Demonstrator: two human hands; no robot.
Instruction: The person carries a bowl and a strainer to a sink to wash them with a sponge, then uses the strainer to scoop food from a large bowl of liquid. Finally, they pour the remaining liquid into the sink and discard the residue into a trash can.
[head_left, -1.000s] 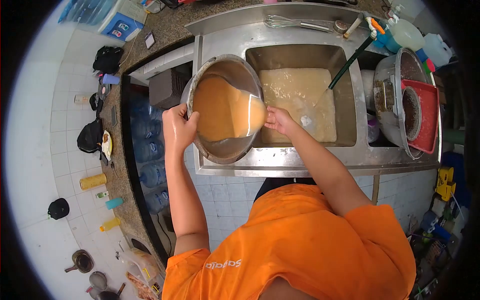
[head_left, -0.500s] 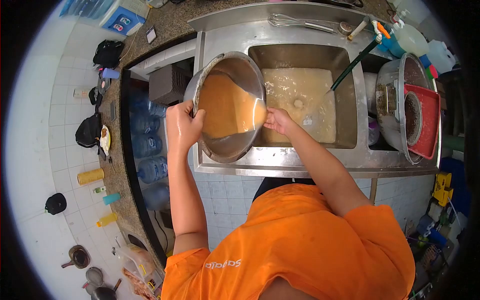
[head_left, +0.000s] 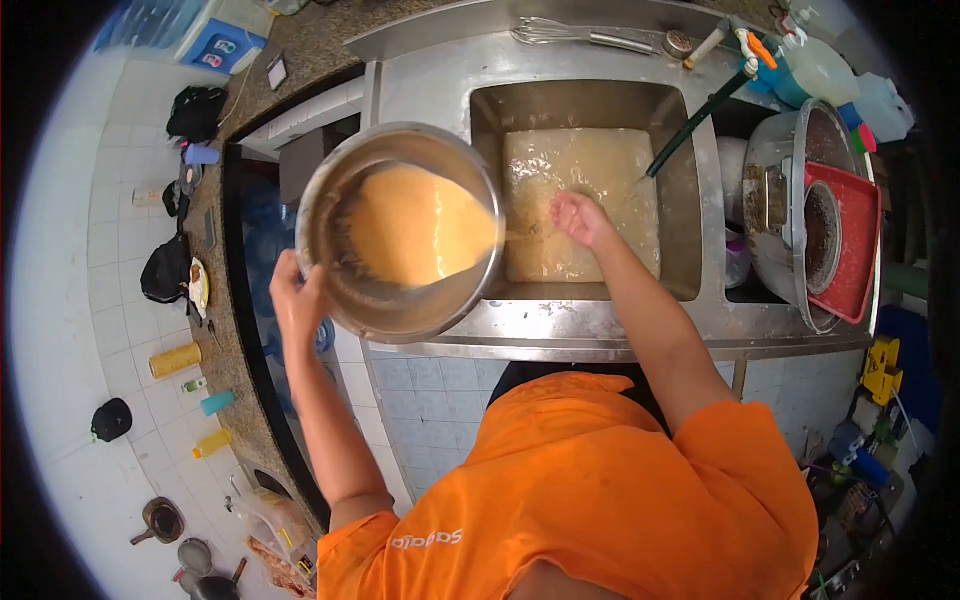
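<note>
Where the orange shirt (head_left: 600,480) fills the near edge of the view, I count two bare arms reaching up from it. I have my left hand (head_left: 295,300) clamped on the near-left rim of one round metal bowl (head_left: 400,232), which hangs over the front-left corner of the sink (head_left: 590,95). The bowl is tipped toward the right, its mouth facing up at me and its low lip pointing into the basin, and one pool of orange liquid (head_left: 420,238) lies against that right side. My right hand (head_left: 580,217) is over the basin just right of the lip, fingers loosely curled and holding nothing. Cloudy beige water (head_left: 580,195) fills the sink. Beyond it I count one whisk (head_left: 575,37) lying lengthwise along the back ledge.
</note>
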